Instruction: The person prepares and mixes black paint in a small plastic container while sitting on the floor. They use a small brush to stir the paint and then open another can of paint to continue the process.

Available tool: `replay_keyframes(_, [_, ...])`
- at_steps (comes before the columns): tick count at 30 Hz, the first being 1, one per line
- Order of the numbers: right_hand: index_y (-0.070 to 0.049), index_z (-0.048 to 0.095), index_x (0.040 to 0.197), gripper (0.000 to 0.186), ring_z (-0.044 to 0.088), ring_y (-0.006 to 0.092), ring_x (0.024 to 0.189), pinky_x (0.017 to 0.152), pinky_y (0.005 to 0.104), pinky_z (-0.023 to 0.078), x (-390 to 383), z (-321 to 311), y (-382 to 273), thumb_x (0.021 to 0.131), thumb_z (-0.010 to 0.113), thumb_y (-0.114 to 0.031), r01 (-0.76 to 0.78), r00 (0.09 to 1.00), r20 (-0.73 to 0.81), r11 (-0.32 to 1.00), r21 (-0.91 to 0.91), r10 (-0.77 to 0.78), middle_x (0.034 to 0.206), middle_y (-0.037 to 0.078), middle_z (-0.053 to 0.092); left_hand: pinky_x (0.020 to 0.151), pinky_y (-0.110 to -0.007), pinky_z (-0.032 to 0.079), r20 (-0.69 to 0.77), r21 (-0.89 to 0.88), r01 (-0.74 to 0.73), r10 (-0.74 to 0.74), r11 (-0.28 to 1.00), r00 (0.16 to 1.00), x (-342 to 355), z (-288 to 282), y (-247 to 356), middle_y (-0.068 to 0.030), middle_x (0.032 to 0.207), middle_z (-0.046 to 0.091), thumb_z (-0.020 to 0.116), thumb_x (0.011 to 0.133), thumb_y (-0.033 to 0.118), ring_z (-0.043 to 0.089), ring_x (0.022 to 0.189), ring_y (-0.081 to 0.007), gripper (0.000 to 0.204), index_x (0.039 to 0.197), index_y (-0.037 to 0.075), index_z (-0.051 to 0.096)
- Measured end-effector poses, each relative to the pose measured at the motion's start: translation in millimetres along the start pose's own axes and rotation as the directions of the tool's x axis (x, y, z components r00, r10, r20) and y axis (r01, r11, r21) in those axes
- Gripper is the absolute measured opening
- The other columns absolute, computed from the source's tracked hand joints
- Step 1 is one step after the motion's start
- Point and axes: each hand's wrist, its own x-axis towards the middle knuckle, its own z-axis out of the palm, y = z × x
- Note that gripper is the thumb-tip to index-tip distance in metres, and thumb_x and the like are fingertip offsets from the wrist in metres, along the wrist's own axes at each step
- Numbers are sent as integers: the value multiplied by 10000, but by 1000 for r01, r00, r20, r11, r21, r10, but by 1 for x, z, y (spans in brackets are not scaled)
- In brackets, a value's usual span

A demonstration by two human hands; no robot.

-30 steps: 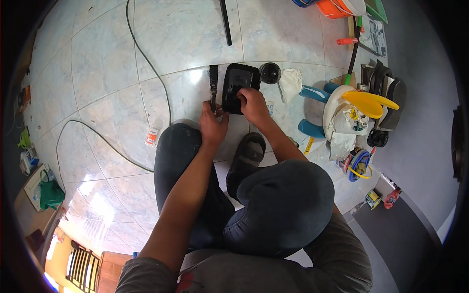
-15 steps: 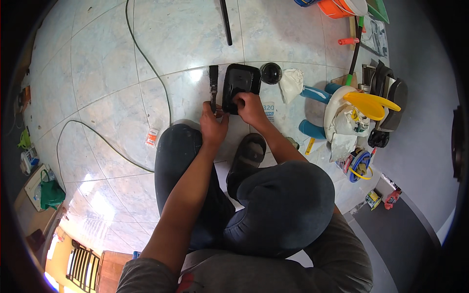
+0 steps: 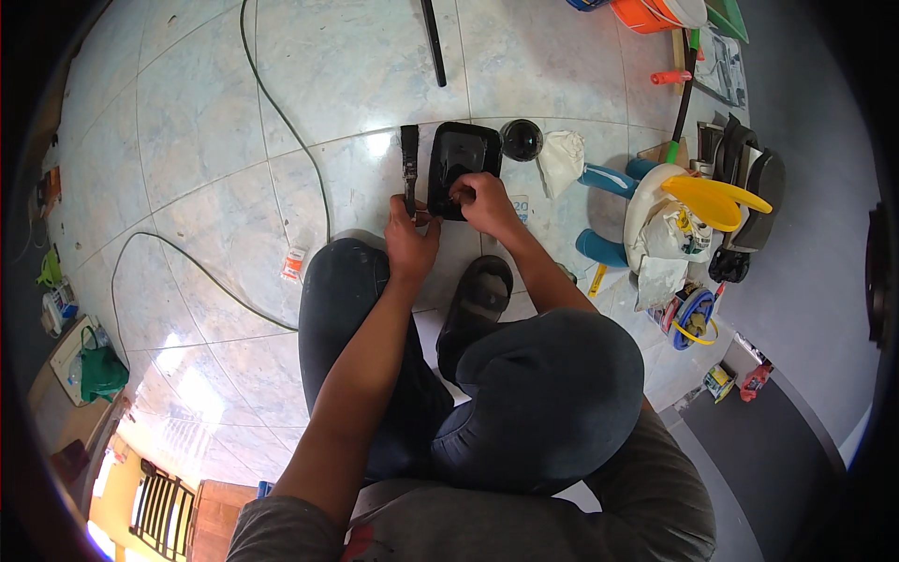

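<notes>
My left hand (image 3: 412, 245) is closed around the handle of a paintbrush (image 3: 410, 155), whose dark bristles point away from me. Its fingertips lie by the near left corner of a shallow black tray (image 3: 465, 142). Dark, glossy liquid shows in the tray. Over the near right part of the tray, my right hand (image 3: 489, 204) is closed with its fingers pinched together. Whatever is between those fingers is too small and dark to make out. A round container of black liquid (image 3: 522, 140) stands just right of the tray, beside a crumpled white bag (image 3: 562, 157).
To the right, a white stool with blue legs (image 3: 604, 248) bears a yellow scoop-like piece (image 3: 702, 201). A blue-rimmed bucket (image 3: 691, 318) sits nearer. A green cable (image 3: 300, 140) crosses the tiles on the left, near an orange-and-white packet (image 3: 293, 264). A black bar (image 3: 434, 42) lies ahead.
My right hand has shifted very slightly over the tray, its fingers still pinched. The left hand keeps its hold on the paintbrush. The whole view has moved a little.
</notes>
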Motion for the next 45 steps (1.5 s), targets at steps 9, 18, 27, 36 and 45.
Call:
replay_keyframes(9, [15, 796, 965, 203, 759, 207, 792, 737, 347, 597, 0, -3, 6, 883, 615, 57, -223, 974, 59, 972, 74, 218, 869, 139, 793, 762, -399, 603, -23, -23, -14, 13, 1000, 1000, 0, 2, -2, -130, 990, 696, 850, 827, -35, 786, 892, -283, 460, 1157, 34, 537])
replay_keyframes(18, [40, 771, 947, 141, 675, 129, 699, 648, 287, 541, -1, -24, -1, 893, 641, 28, -369, 926, 234, 835, 408, 295, 825, 77, 741, 781, -400, 612, -25, -43, 18, -19, 999, 1000, 0, 4, -1, -151, 1051, 696, 844, 828, -56, 789, 900, -295, 470, 1168, 37, 532])
replay_keyframes(27, [31, 741, 1006, 76, 648, 112, 699, 641, 283, 529, -17, -56, -28, 981, 671, 19, -299, 954, 153, 854, 426, 258, 885, 67, 747, 800, -435, 610, 3, -33, 39, -39, 999, 999, 0, 3, 3, -174, 1075, 729, 820, 844, -30, 784, 893, -314, 446, 1149, 7, 497])
replay_keyframes(36, [21, 744, 1021, 96, 660, 99, 731, 657, 266, 543, -26, -93, -57, 995, 659, 56, -156, 987, 47, 876, 457, 152, 911, 65, 754, 797, -447, 603, 8, 95, -56, 55, 994, 998, 1, 8, 6, -168, 1068, 751, 807, 853, -17, 776, 894, -330, 422, 1146, 27, 507])
replay_keyframes(45, [1, 753, 1075, 80, 615, 81, 723, 668, 245, 505, -33, -116, -68, 1019, 697, 13, -65, 994, -42, 869, 491, 98, 907, 39, 746, 787, -437, 600, -27, 45, -125, 127, 991, 992, 12, 25, 10, -119, 939, 724, 842, 828, 3, 771, 871, -308, 434, 1096, 47, 505])
